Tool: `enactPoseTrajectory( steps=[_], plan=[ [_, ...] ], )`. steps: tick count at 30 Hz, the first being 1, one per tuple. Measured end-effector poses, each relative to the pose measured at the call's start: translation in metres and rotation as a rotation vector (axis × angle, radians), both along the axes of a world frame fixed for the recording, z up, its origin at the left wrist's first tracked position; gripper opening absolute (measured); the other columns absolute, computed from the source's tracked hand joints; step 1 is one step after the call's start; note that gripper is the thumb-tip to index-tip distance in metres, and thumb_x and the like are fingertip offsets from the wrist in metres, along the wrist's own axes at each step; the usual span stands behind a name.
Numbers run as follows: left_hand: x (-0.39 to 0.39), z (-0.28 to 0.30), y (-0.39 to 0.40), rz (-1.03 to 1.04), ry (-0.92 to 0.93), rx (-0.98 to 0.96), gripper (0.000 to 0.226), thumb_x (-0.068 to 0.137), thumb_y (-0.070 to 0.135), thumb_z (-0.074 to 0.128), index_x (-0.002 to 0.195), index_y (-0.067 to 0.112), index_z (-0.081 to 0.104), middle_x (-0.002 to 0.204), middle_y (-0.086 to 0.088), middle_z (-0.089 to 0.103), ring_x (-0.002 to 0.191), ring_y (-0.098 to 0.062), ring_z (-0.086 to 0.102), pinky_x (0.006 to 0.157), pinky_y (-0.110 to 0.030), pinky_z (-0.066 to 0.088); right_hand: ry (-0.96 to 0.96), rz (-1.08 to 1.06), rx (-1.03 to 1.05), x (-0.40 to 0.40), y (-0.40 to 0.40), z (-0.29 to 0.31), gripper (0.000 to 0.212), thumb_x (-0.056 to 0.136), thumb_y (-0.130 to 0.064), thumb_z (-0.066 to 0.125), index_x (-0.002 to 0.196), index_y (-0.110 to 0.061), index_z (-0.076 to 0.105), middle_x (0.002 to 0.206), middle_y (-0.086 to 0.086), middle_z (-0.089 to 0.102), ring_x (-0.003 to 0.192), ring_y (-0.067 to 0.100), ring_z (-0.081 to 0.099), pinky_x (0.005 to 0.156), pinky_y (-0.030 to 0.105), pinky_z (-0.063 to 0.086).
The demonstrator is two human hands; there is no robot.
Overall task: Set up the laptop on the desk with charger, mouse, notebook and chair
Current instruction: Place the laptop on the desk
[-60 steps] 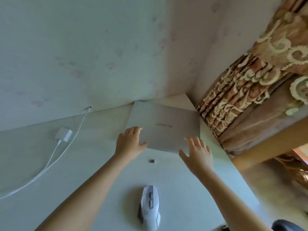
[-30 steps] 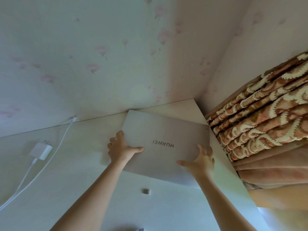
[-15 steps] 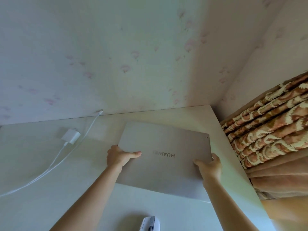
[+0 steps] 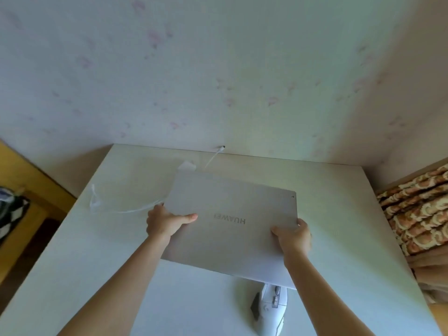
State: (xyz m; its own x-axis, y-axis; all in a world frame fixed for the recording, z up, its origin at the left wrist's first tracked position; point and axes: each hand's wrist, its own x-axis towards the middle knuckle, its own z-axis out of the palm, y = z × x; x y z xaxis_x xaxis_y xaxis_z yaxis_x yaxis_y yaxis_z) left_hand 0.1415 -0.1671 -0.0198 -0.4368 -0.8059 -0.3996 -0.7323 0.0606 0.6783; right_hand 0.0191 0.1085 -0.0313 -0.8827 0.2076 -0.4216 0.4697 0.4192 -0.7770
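A closed silver laptop [image 4: 232, 209] with its logo upside down hangs above the white desk [image 4: 97, 263], held at both side edges. My left hand [image 4: 164, 221] grips its left edge, thumb on the lid. My right hand [image 4: 294, 237] grips its right edge. The white charger brick [image 4: 187, 165] peeks out behind the laptop's far left corner, and its white cable [image 4: 116, 209] loops across the desk to the left. A white mouse [image 4: 270, 309] lies on the desk near me, partly under the laptop's near edge. No notebook or chair shows.
The desk stands against a pale wall [image 4: 218, 81], where the cable's plug end [image 4: 221, 147] lies at the back edge. Patterned orange curtains [image 4: 417, 209] hang at the right. At the left are a yellow floor and a dark patterned object [image 4: 9, 209].
Both hands closed on the laptop's edges and lifted it off the desk's far right corner. It has moved left and toward me, now covering part of the charger and mouse.
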Motion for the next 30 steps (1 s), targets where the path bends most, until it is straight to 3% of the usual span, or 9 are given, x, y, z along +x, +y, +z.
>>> enactPoseTrajectory(
  steps=[7,12,16,21,30],
  plan=[
    [0.100,-0.001,-0.063,0.071,0.018,0.003,0.090,0.040,0.047,0.094,0.115,0.010,0.060,0.123,-0.013,0.056,0.115,-0.035,0.054,0.094,-0.045,0.049,-0.010,0.033,0.028,0.082,-0.074,0.001,0.074,0.064,-0.021,0.078,0.130,-0.021,0.045,0.125,0.011,0.052,0.115,0.033,0.048,0.089,0.042,0.044],
    [0.173,-0.008,-0.099,0.061,-0.011,-0.004,0.086,0.041,0.048,0.094,0.109,0.009,0.060,0.121,-0.014,0.055,0.114,-0.035,0.053,0.094,-0.046,0.050,-0.055,0.026,0.038,0.151,-0.114,-0.010,0.074,0.065,-0.022,0.079,0.131,-0.020,0.046,0.128,0.012,0.053,0.119,0.037,0.047,0.097,0.047,0.043],
    [0.219,-0.021,-0.117,0.041,-0.030,0.010,0.087,0.040,0.050,0.093,0.109,0.009,0.060,0.117,-0.012,0.059,0.112,-0.034,0.055,0.093,-0.049,0.051,-0.092,0.021,0.000,0.195,-0.134,-0.023,0.075,0.064,-0.017,0.079,0.130,-0.018,0.045,0.124,0.015,0.054,0.115,0.037,0.050,0.095,0.046,0.046],
    [0.251,-0.036,-0.123,0.032,-0.063,-0.012,0.083,0.039,0.054,0.092,0.102,0.010,0.062,0.107,-0.010,0.062,0.104,-0.033,0.058,0.087,-0.049,0.054,-0.120,0.018,0.004,0.229,-0.142,-0.034,0.076,0.060,-0.016,0.078,0.130,-0.018,0.046,0.122,0.014,0.054,0.111,0.036,0.052,0.090,0.051,0.050],
    [0.252,-0.054,-0.122,0.031,-0.229,-0.107,0.096,0.044,0.063,0.086,0.117,0.010,0.055,0.120,-0.013,0.056,0.112,-0.033,0.051,0.094,-0.047,0.047,-0.128,0.055,-0.173,0.227,-0.139,-0.047,0.065,0.065,-0.015,0.082,0.123,-0.010,0.054,0.124,0.020,0.057,0.117,0.038,0.053,0.097,0.055,0.046]
  ],
)
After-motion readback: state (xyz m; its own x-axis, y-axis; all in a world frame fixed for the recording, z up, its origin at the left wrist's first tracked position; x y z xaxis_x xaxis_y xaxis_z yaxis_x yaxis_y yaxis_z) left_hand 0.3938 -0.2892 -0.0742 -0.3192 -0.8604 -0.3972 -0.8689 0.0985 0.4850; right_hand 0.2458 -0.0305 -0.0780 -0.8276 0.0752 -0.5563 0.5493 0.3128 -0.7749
